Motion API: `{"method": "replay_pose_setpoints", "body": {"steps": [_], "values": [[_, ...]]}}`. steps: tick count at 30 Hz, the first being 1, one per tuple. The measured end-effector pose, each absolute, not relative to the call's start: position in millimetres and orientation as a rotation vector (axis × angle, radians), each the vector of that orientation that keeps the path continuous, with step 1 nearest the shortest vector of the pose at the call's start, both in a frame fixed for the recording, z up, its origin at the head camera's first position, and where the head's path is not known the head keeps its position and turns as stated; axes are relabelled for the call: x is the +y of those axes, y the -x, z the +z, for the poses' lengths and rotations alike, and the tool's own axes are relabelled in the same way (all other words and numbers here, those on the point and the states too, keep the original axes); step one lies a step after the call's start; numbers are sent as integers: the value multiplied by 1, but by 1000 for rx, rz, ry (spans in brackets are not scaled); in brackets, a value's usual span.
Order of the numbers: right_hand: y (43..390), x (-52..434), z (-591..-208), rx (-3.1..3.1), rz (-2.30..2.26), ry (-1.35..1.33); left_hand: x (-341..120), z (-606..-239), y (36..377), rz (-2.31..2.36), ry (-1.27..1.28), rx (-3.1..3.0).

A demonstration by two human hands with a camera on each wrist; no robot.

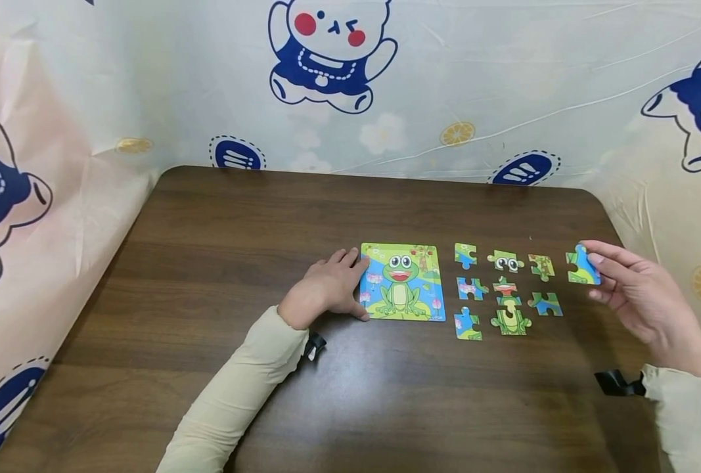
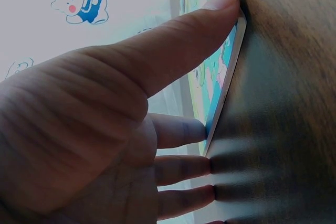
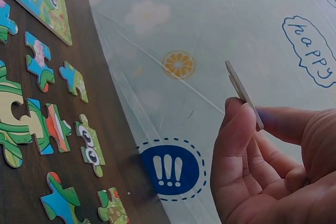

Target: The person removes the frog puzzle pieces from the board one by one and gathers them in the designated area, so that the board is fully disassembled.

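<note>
The square frog picture board (image 1: 401, 282) lies flat on the table. My left hand (image 1: 331, 284) rests at its left edge, fingers spread; in the left wrist view the thumb (image 2: 184, 40) touches a corner of the board. At the right, my right hand (image 1: 646, 295) pinches a blue and green jigsaw piece (image 1: 579, 268) between thumb and fingers. The right wrist view shows that piece (image 3: 242, 94) nearly edge-on, raised off the table. Between the hands lie several loose jigsaw pieces, among them the frog's eyes piece (image 1: 506, 261), the mouth piece (image 1: 505, 287) and the belly piece (image 1: 511, 322).
A column of blue and green pieces, including a lower corner piece (image 1: 467, 324), lies just right of the board. Farther right are a tree piece (image 1: 542, 267) and a blue-green piece (image 1: 546, 304). The brown wooden table (image 1: 220, 263) meets a printed cloth (image 1: 208, 79) behind.
</note>
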State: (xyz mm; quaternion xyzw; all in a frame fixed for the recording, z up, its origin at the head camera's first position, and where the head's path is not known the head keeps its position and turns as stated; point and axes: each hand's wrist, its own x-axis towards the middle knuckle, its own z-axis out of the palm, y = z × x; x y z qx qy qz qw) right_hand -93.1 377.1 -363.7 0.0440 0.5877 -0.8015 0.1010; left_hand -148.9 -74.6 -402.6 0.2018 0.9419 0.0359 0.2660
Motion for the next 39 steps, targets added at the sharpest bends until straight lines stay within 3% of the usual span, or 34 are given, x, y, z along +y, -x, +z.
{"method": "replay_pose_setpoints", "body": {"steps": [24, 39], "values": [[69, 375, -413, 1796, -2187, -322, -74, -400, 148, 102, -548, 2538], [45, 375, -439, 2192, -1655, -576, -77, -401, 149, 112, -543, 2533]]}}
